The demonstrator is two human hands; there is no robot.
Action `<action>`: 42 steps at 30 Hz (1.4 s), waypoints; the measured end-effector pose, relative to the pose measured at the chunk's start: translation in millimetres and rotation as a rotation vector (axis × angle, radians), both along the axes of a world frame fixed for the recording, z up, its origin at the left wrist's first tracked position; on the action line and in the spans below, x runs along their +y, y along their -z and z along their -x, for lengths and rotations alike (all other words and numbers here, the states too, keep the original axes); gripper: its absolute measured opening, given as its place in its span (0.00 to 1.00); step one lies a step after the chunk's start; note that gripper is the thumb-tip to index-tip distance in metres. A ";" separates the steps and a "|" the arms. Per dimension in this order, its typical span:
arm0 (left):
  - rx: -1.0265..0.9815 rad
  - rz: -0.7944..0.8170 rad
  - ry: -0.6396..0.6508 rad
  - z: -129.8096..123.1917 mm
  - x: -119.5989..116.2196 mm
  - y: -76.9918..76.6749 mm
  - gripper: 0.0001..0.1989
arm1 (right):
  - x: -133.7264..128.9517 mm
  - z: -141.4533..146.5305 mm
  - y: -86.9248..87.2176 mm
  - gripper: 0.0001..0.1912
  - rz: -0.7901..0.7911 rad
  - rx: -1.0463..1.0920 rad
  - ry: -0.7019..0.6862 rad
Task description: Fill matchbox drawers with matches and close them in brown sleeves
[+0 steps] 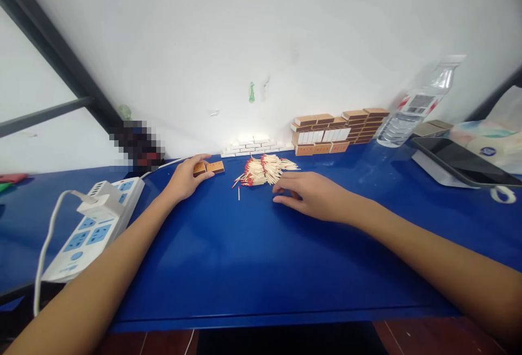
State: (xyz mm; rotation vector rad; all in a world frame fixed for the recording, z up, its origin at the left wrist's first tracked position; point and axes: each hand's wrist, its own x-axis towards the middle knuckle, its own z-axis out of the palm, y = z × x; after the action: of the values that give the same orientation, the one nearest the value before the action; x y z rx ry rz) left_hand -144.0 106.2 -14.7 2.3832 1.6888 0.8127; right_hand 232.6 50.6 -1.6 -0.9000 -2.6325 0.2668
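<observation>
My left hand (185,179) rests on the blue table, its thumb and fingers closed around a small brown matchbox (199,169). A second matchbox (215,167) lies end to end with it, just past the fingertips. To the right is a loose heap of red-tipped matches (258,171), and a single match (238,193) lies in front of it. My right hand (312,194) hovers at the heap's right front edge. Its fingers are bent, with a gap between thumb and forefinger, and nothing shows between them.
White matchbox trays (250,147) are stacked low against the wall, beside a taller stack of matchboxes (322,136). A clear bottle (420,107) and a phone (460,162) stand at the right. A power strip (92,235) with a white cable is at the left.
</observation>
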 end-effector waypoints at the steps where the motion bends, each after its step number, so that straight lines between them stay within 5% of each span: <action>1: 0.002 -0.001 0.005 0.4 -0.1 0.1 0.26 | 0.6 -1.0 -1.5 0.10 -0.003 0.007 0.004; 6: 0.032 -0.017 0.035 0.2 -2.5 0.1 0.25 | 25.8 -7.6 -22.1 0.10 -0.020 0.100 0.132; 12: 0.058 -0.113 0.023 -3.0 -8.2 -0.6 0.36 | 99.3 18.0 -52.1 0.12 -0.160 -0.006 0.279; 17: 0.072 -0.211 -0.004 -8.1 -13.6 -5.2 0.34 | 139.4 62.6 -53.6 0.20 -0.080 -0.197 0.263; 23: 0.100 -0.263 0.021 -15.8 -19.4 -11.0 0.33 | 151.5 84.5 -55.9 0.18 -0.037 -0.221 0.310; 27: 0.119 -0.302 0.038 -20.5 -23.1 -15.0 0.31 | 130.5 74.7 -76.4 0.16 -0.060 -0.192 0.346; 31: 0.105 -0.343 0.093 -34.3 -33.7 -16.7 0.31 | 72.8 49.6 -88.7 0.16 -0.113 -0.153 0.329; 37: 0.041 -0.264 0.332 -80.6 -72.7 -14.5 0.28 | -14.5 19.3 -36.9 0.12 -0.040 -0.149 0.196; 42: 0.033 -0.146 0.473 -99.6 -93.1 -13.7 0.22 | -27.6 4.5 -20.9 0.18 0.085 -0.046 0.050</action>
State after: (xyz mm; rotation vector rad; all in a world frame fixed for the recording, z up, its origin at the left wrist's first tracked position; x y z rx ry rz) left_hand -44.4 13.0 -1.0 2.7389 1.0266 0.8343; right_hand 228.1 22.9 19.3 -1.0097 -2.6544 0.3522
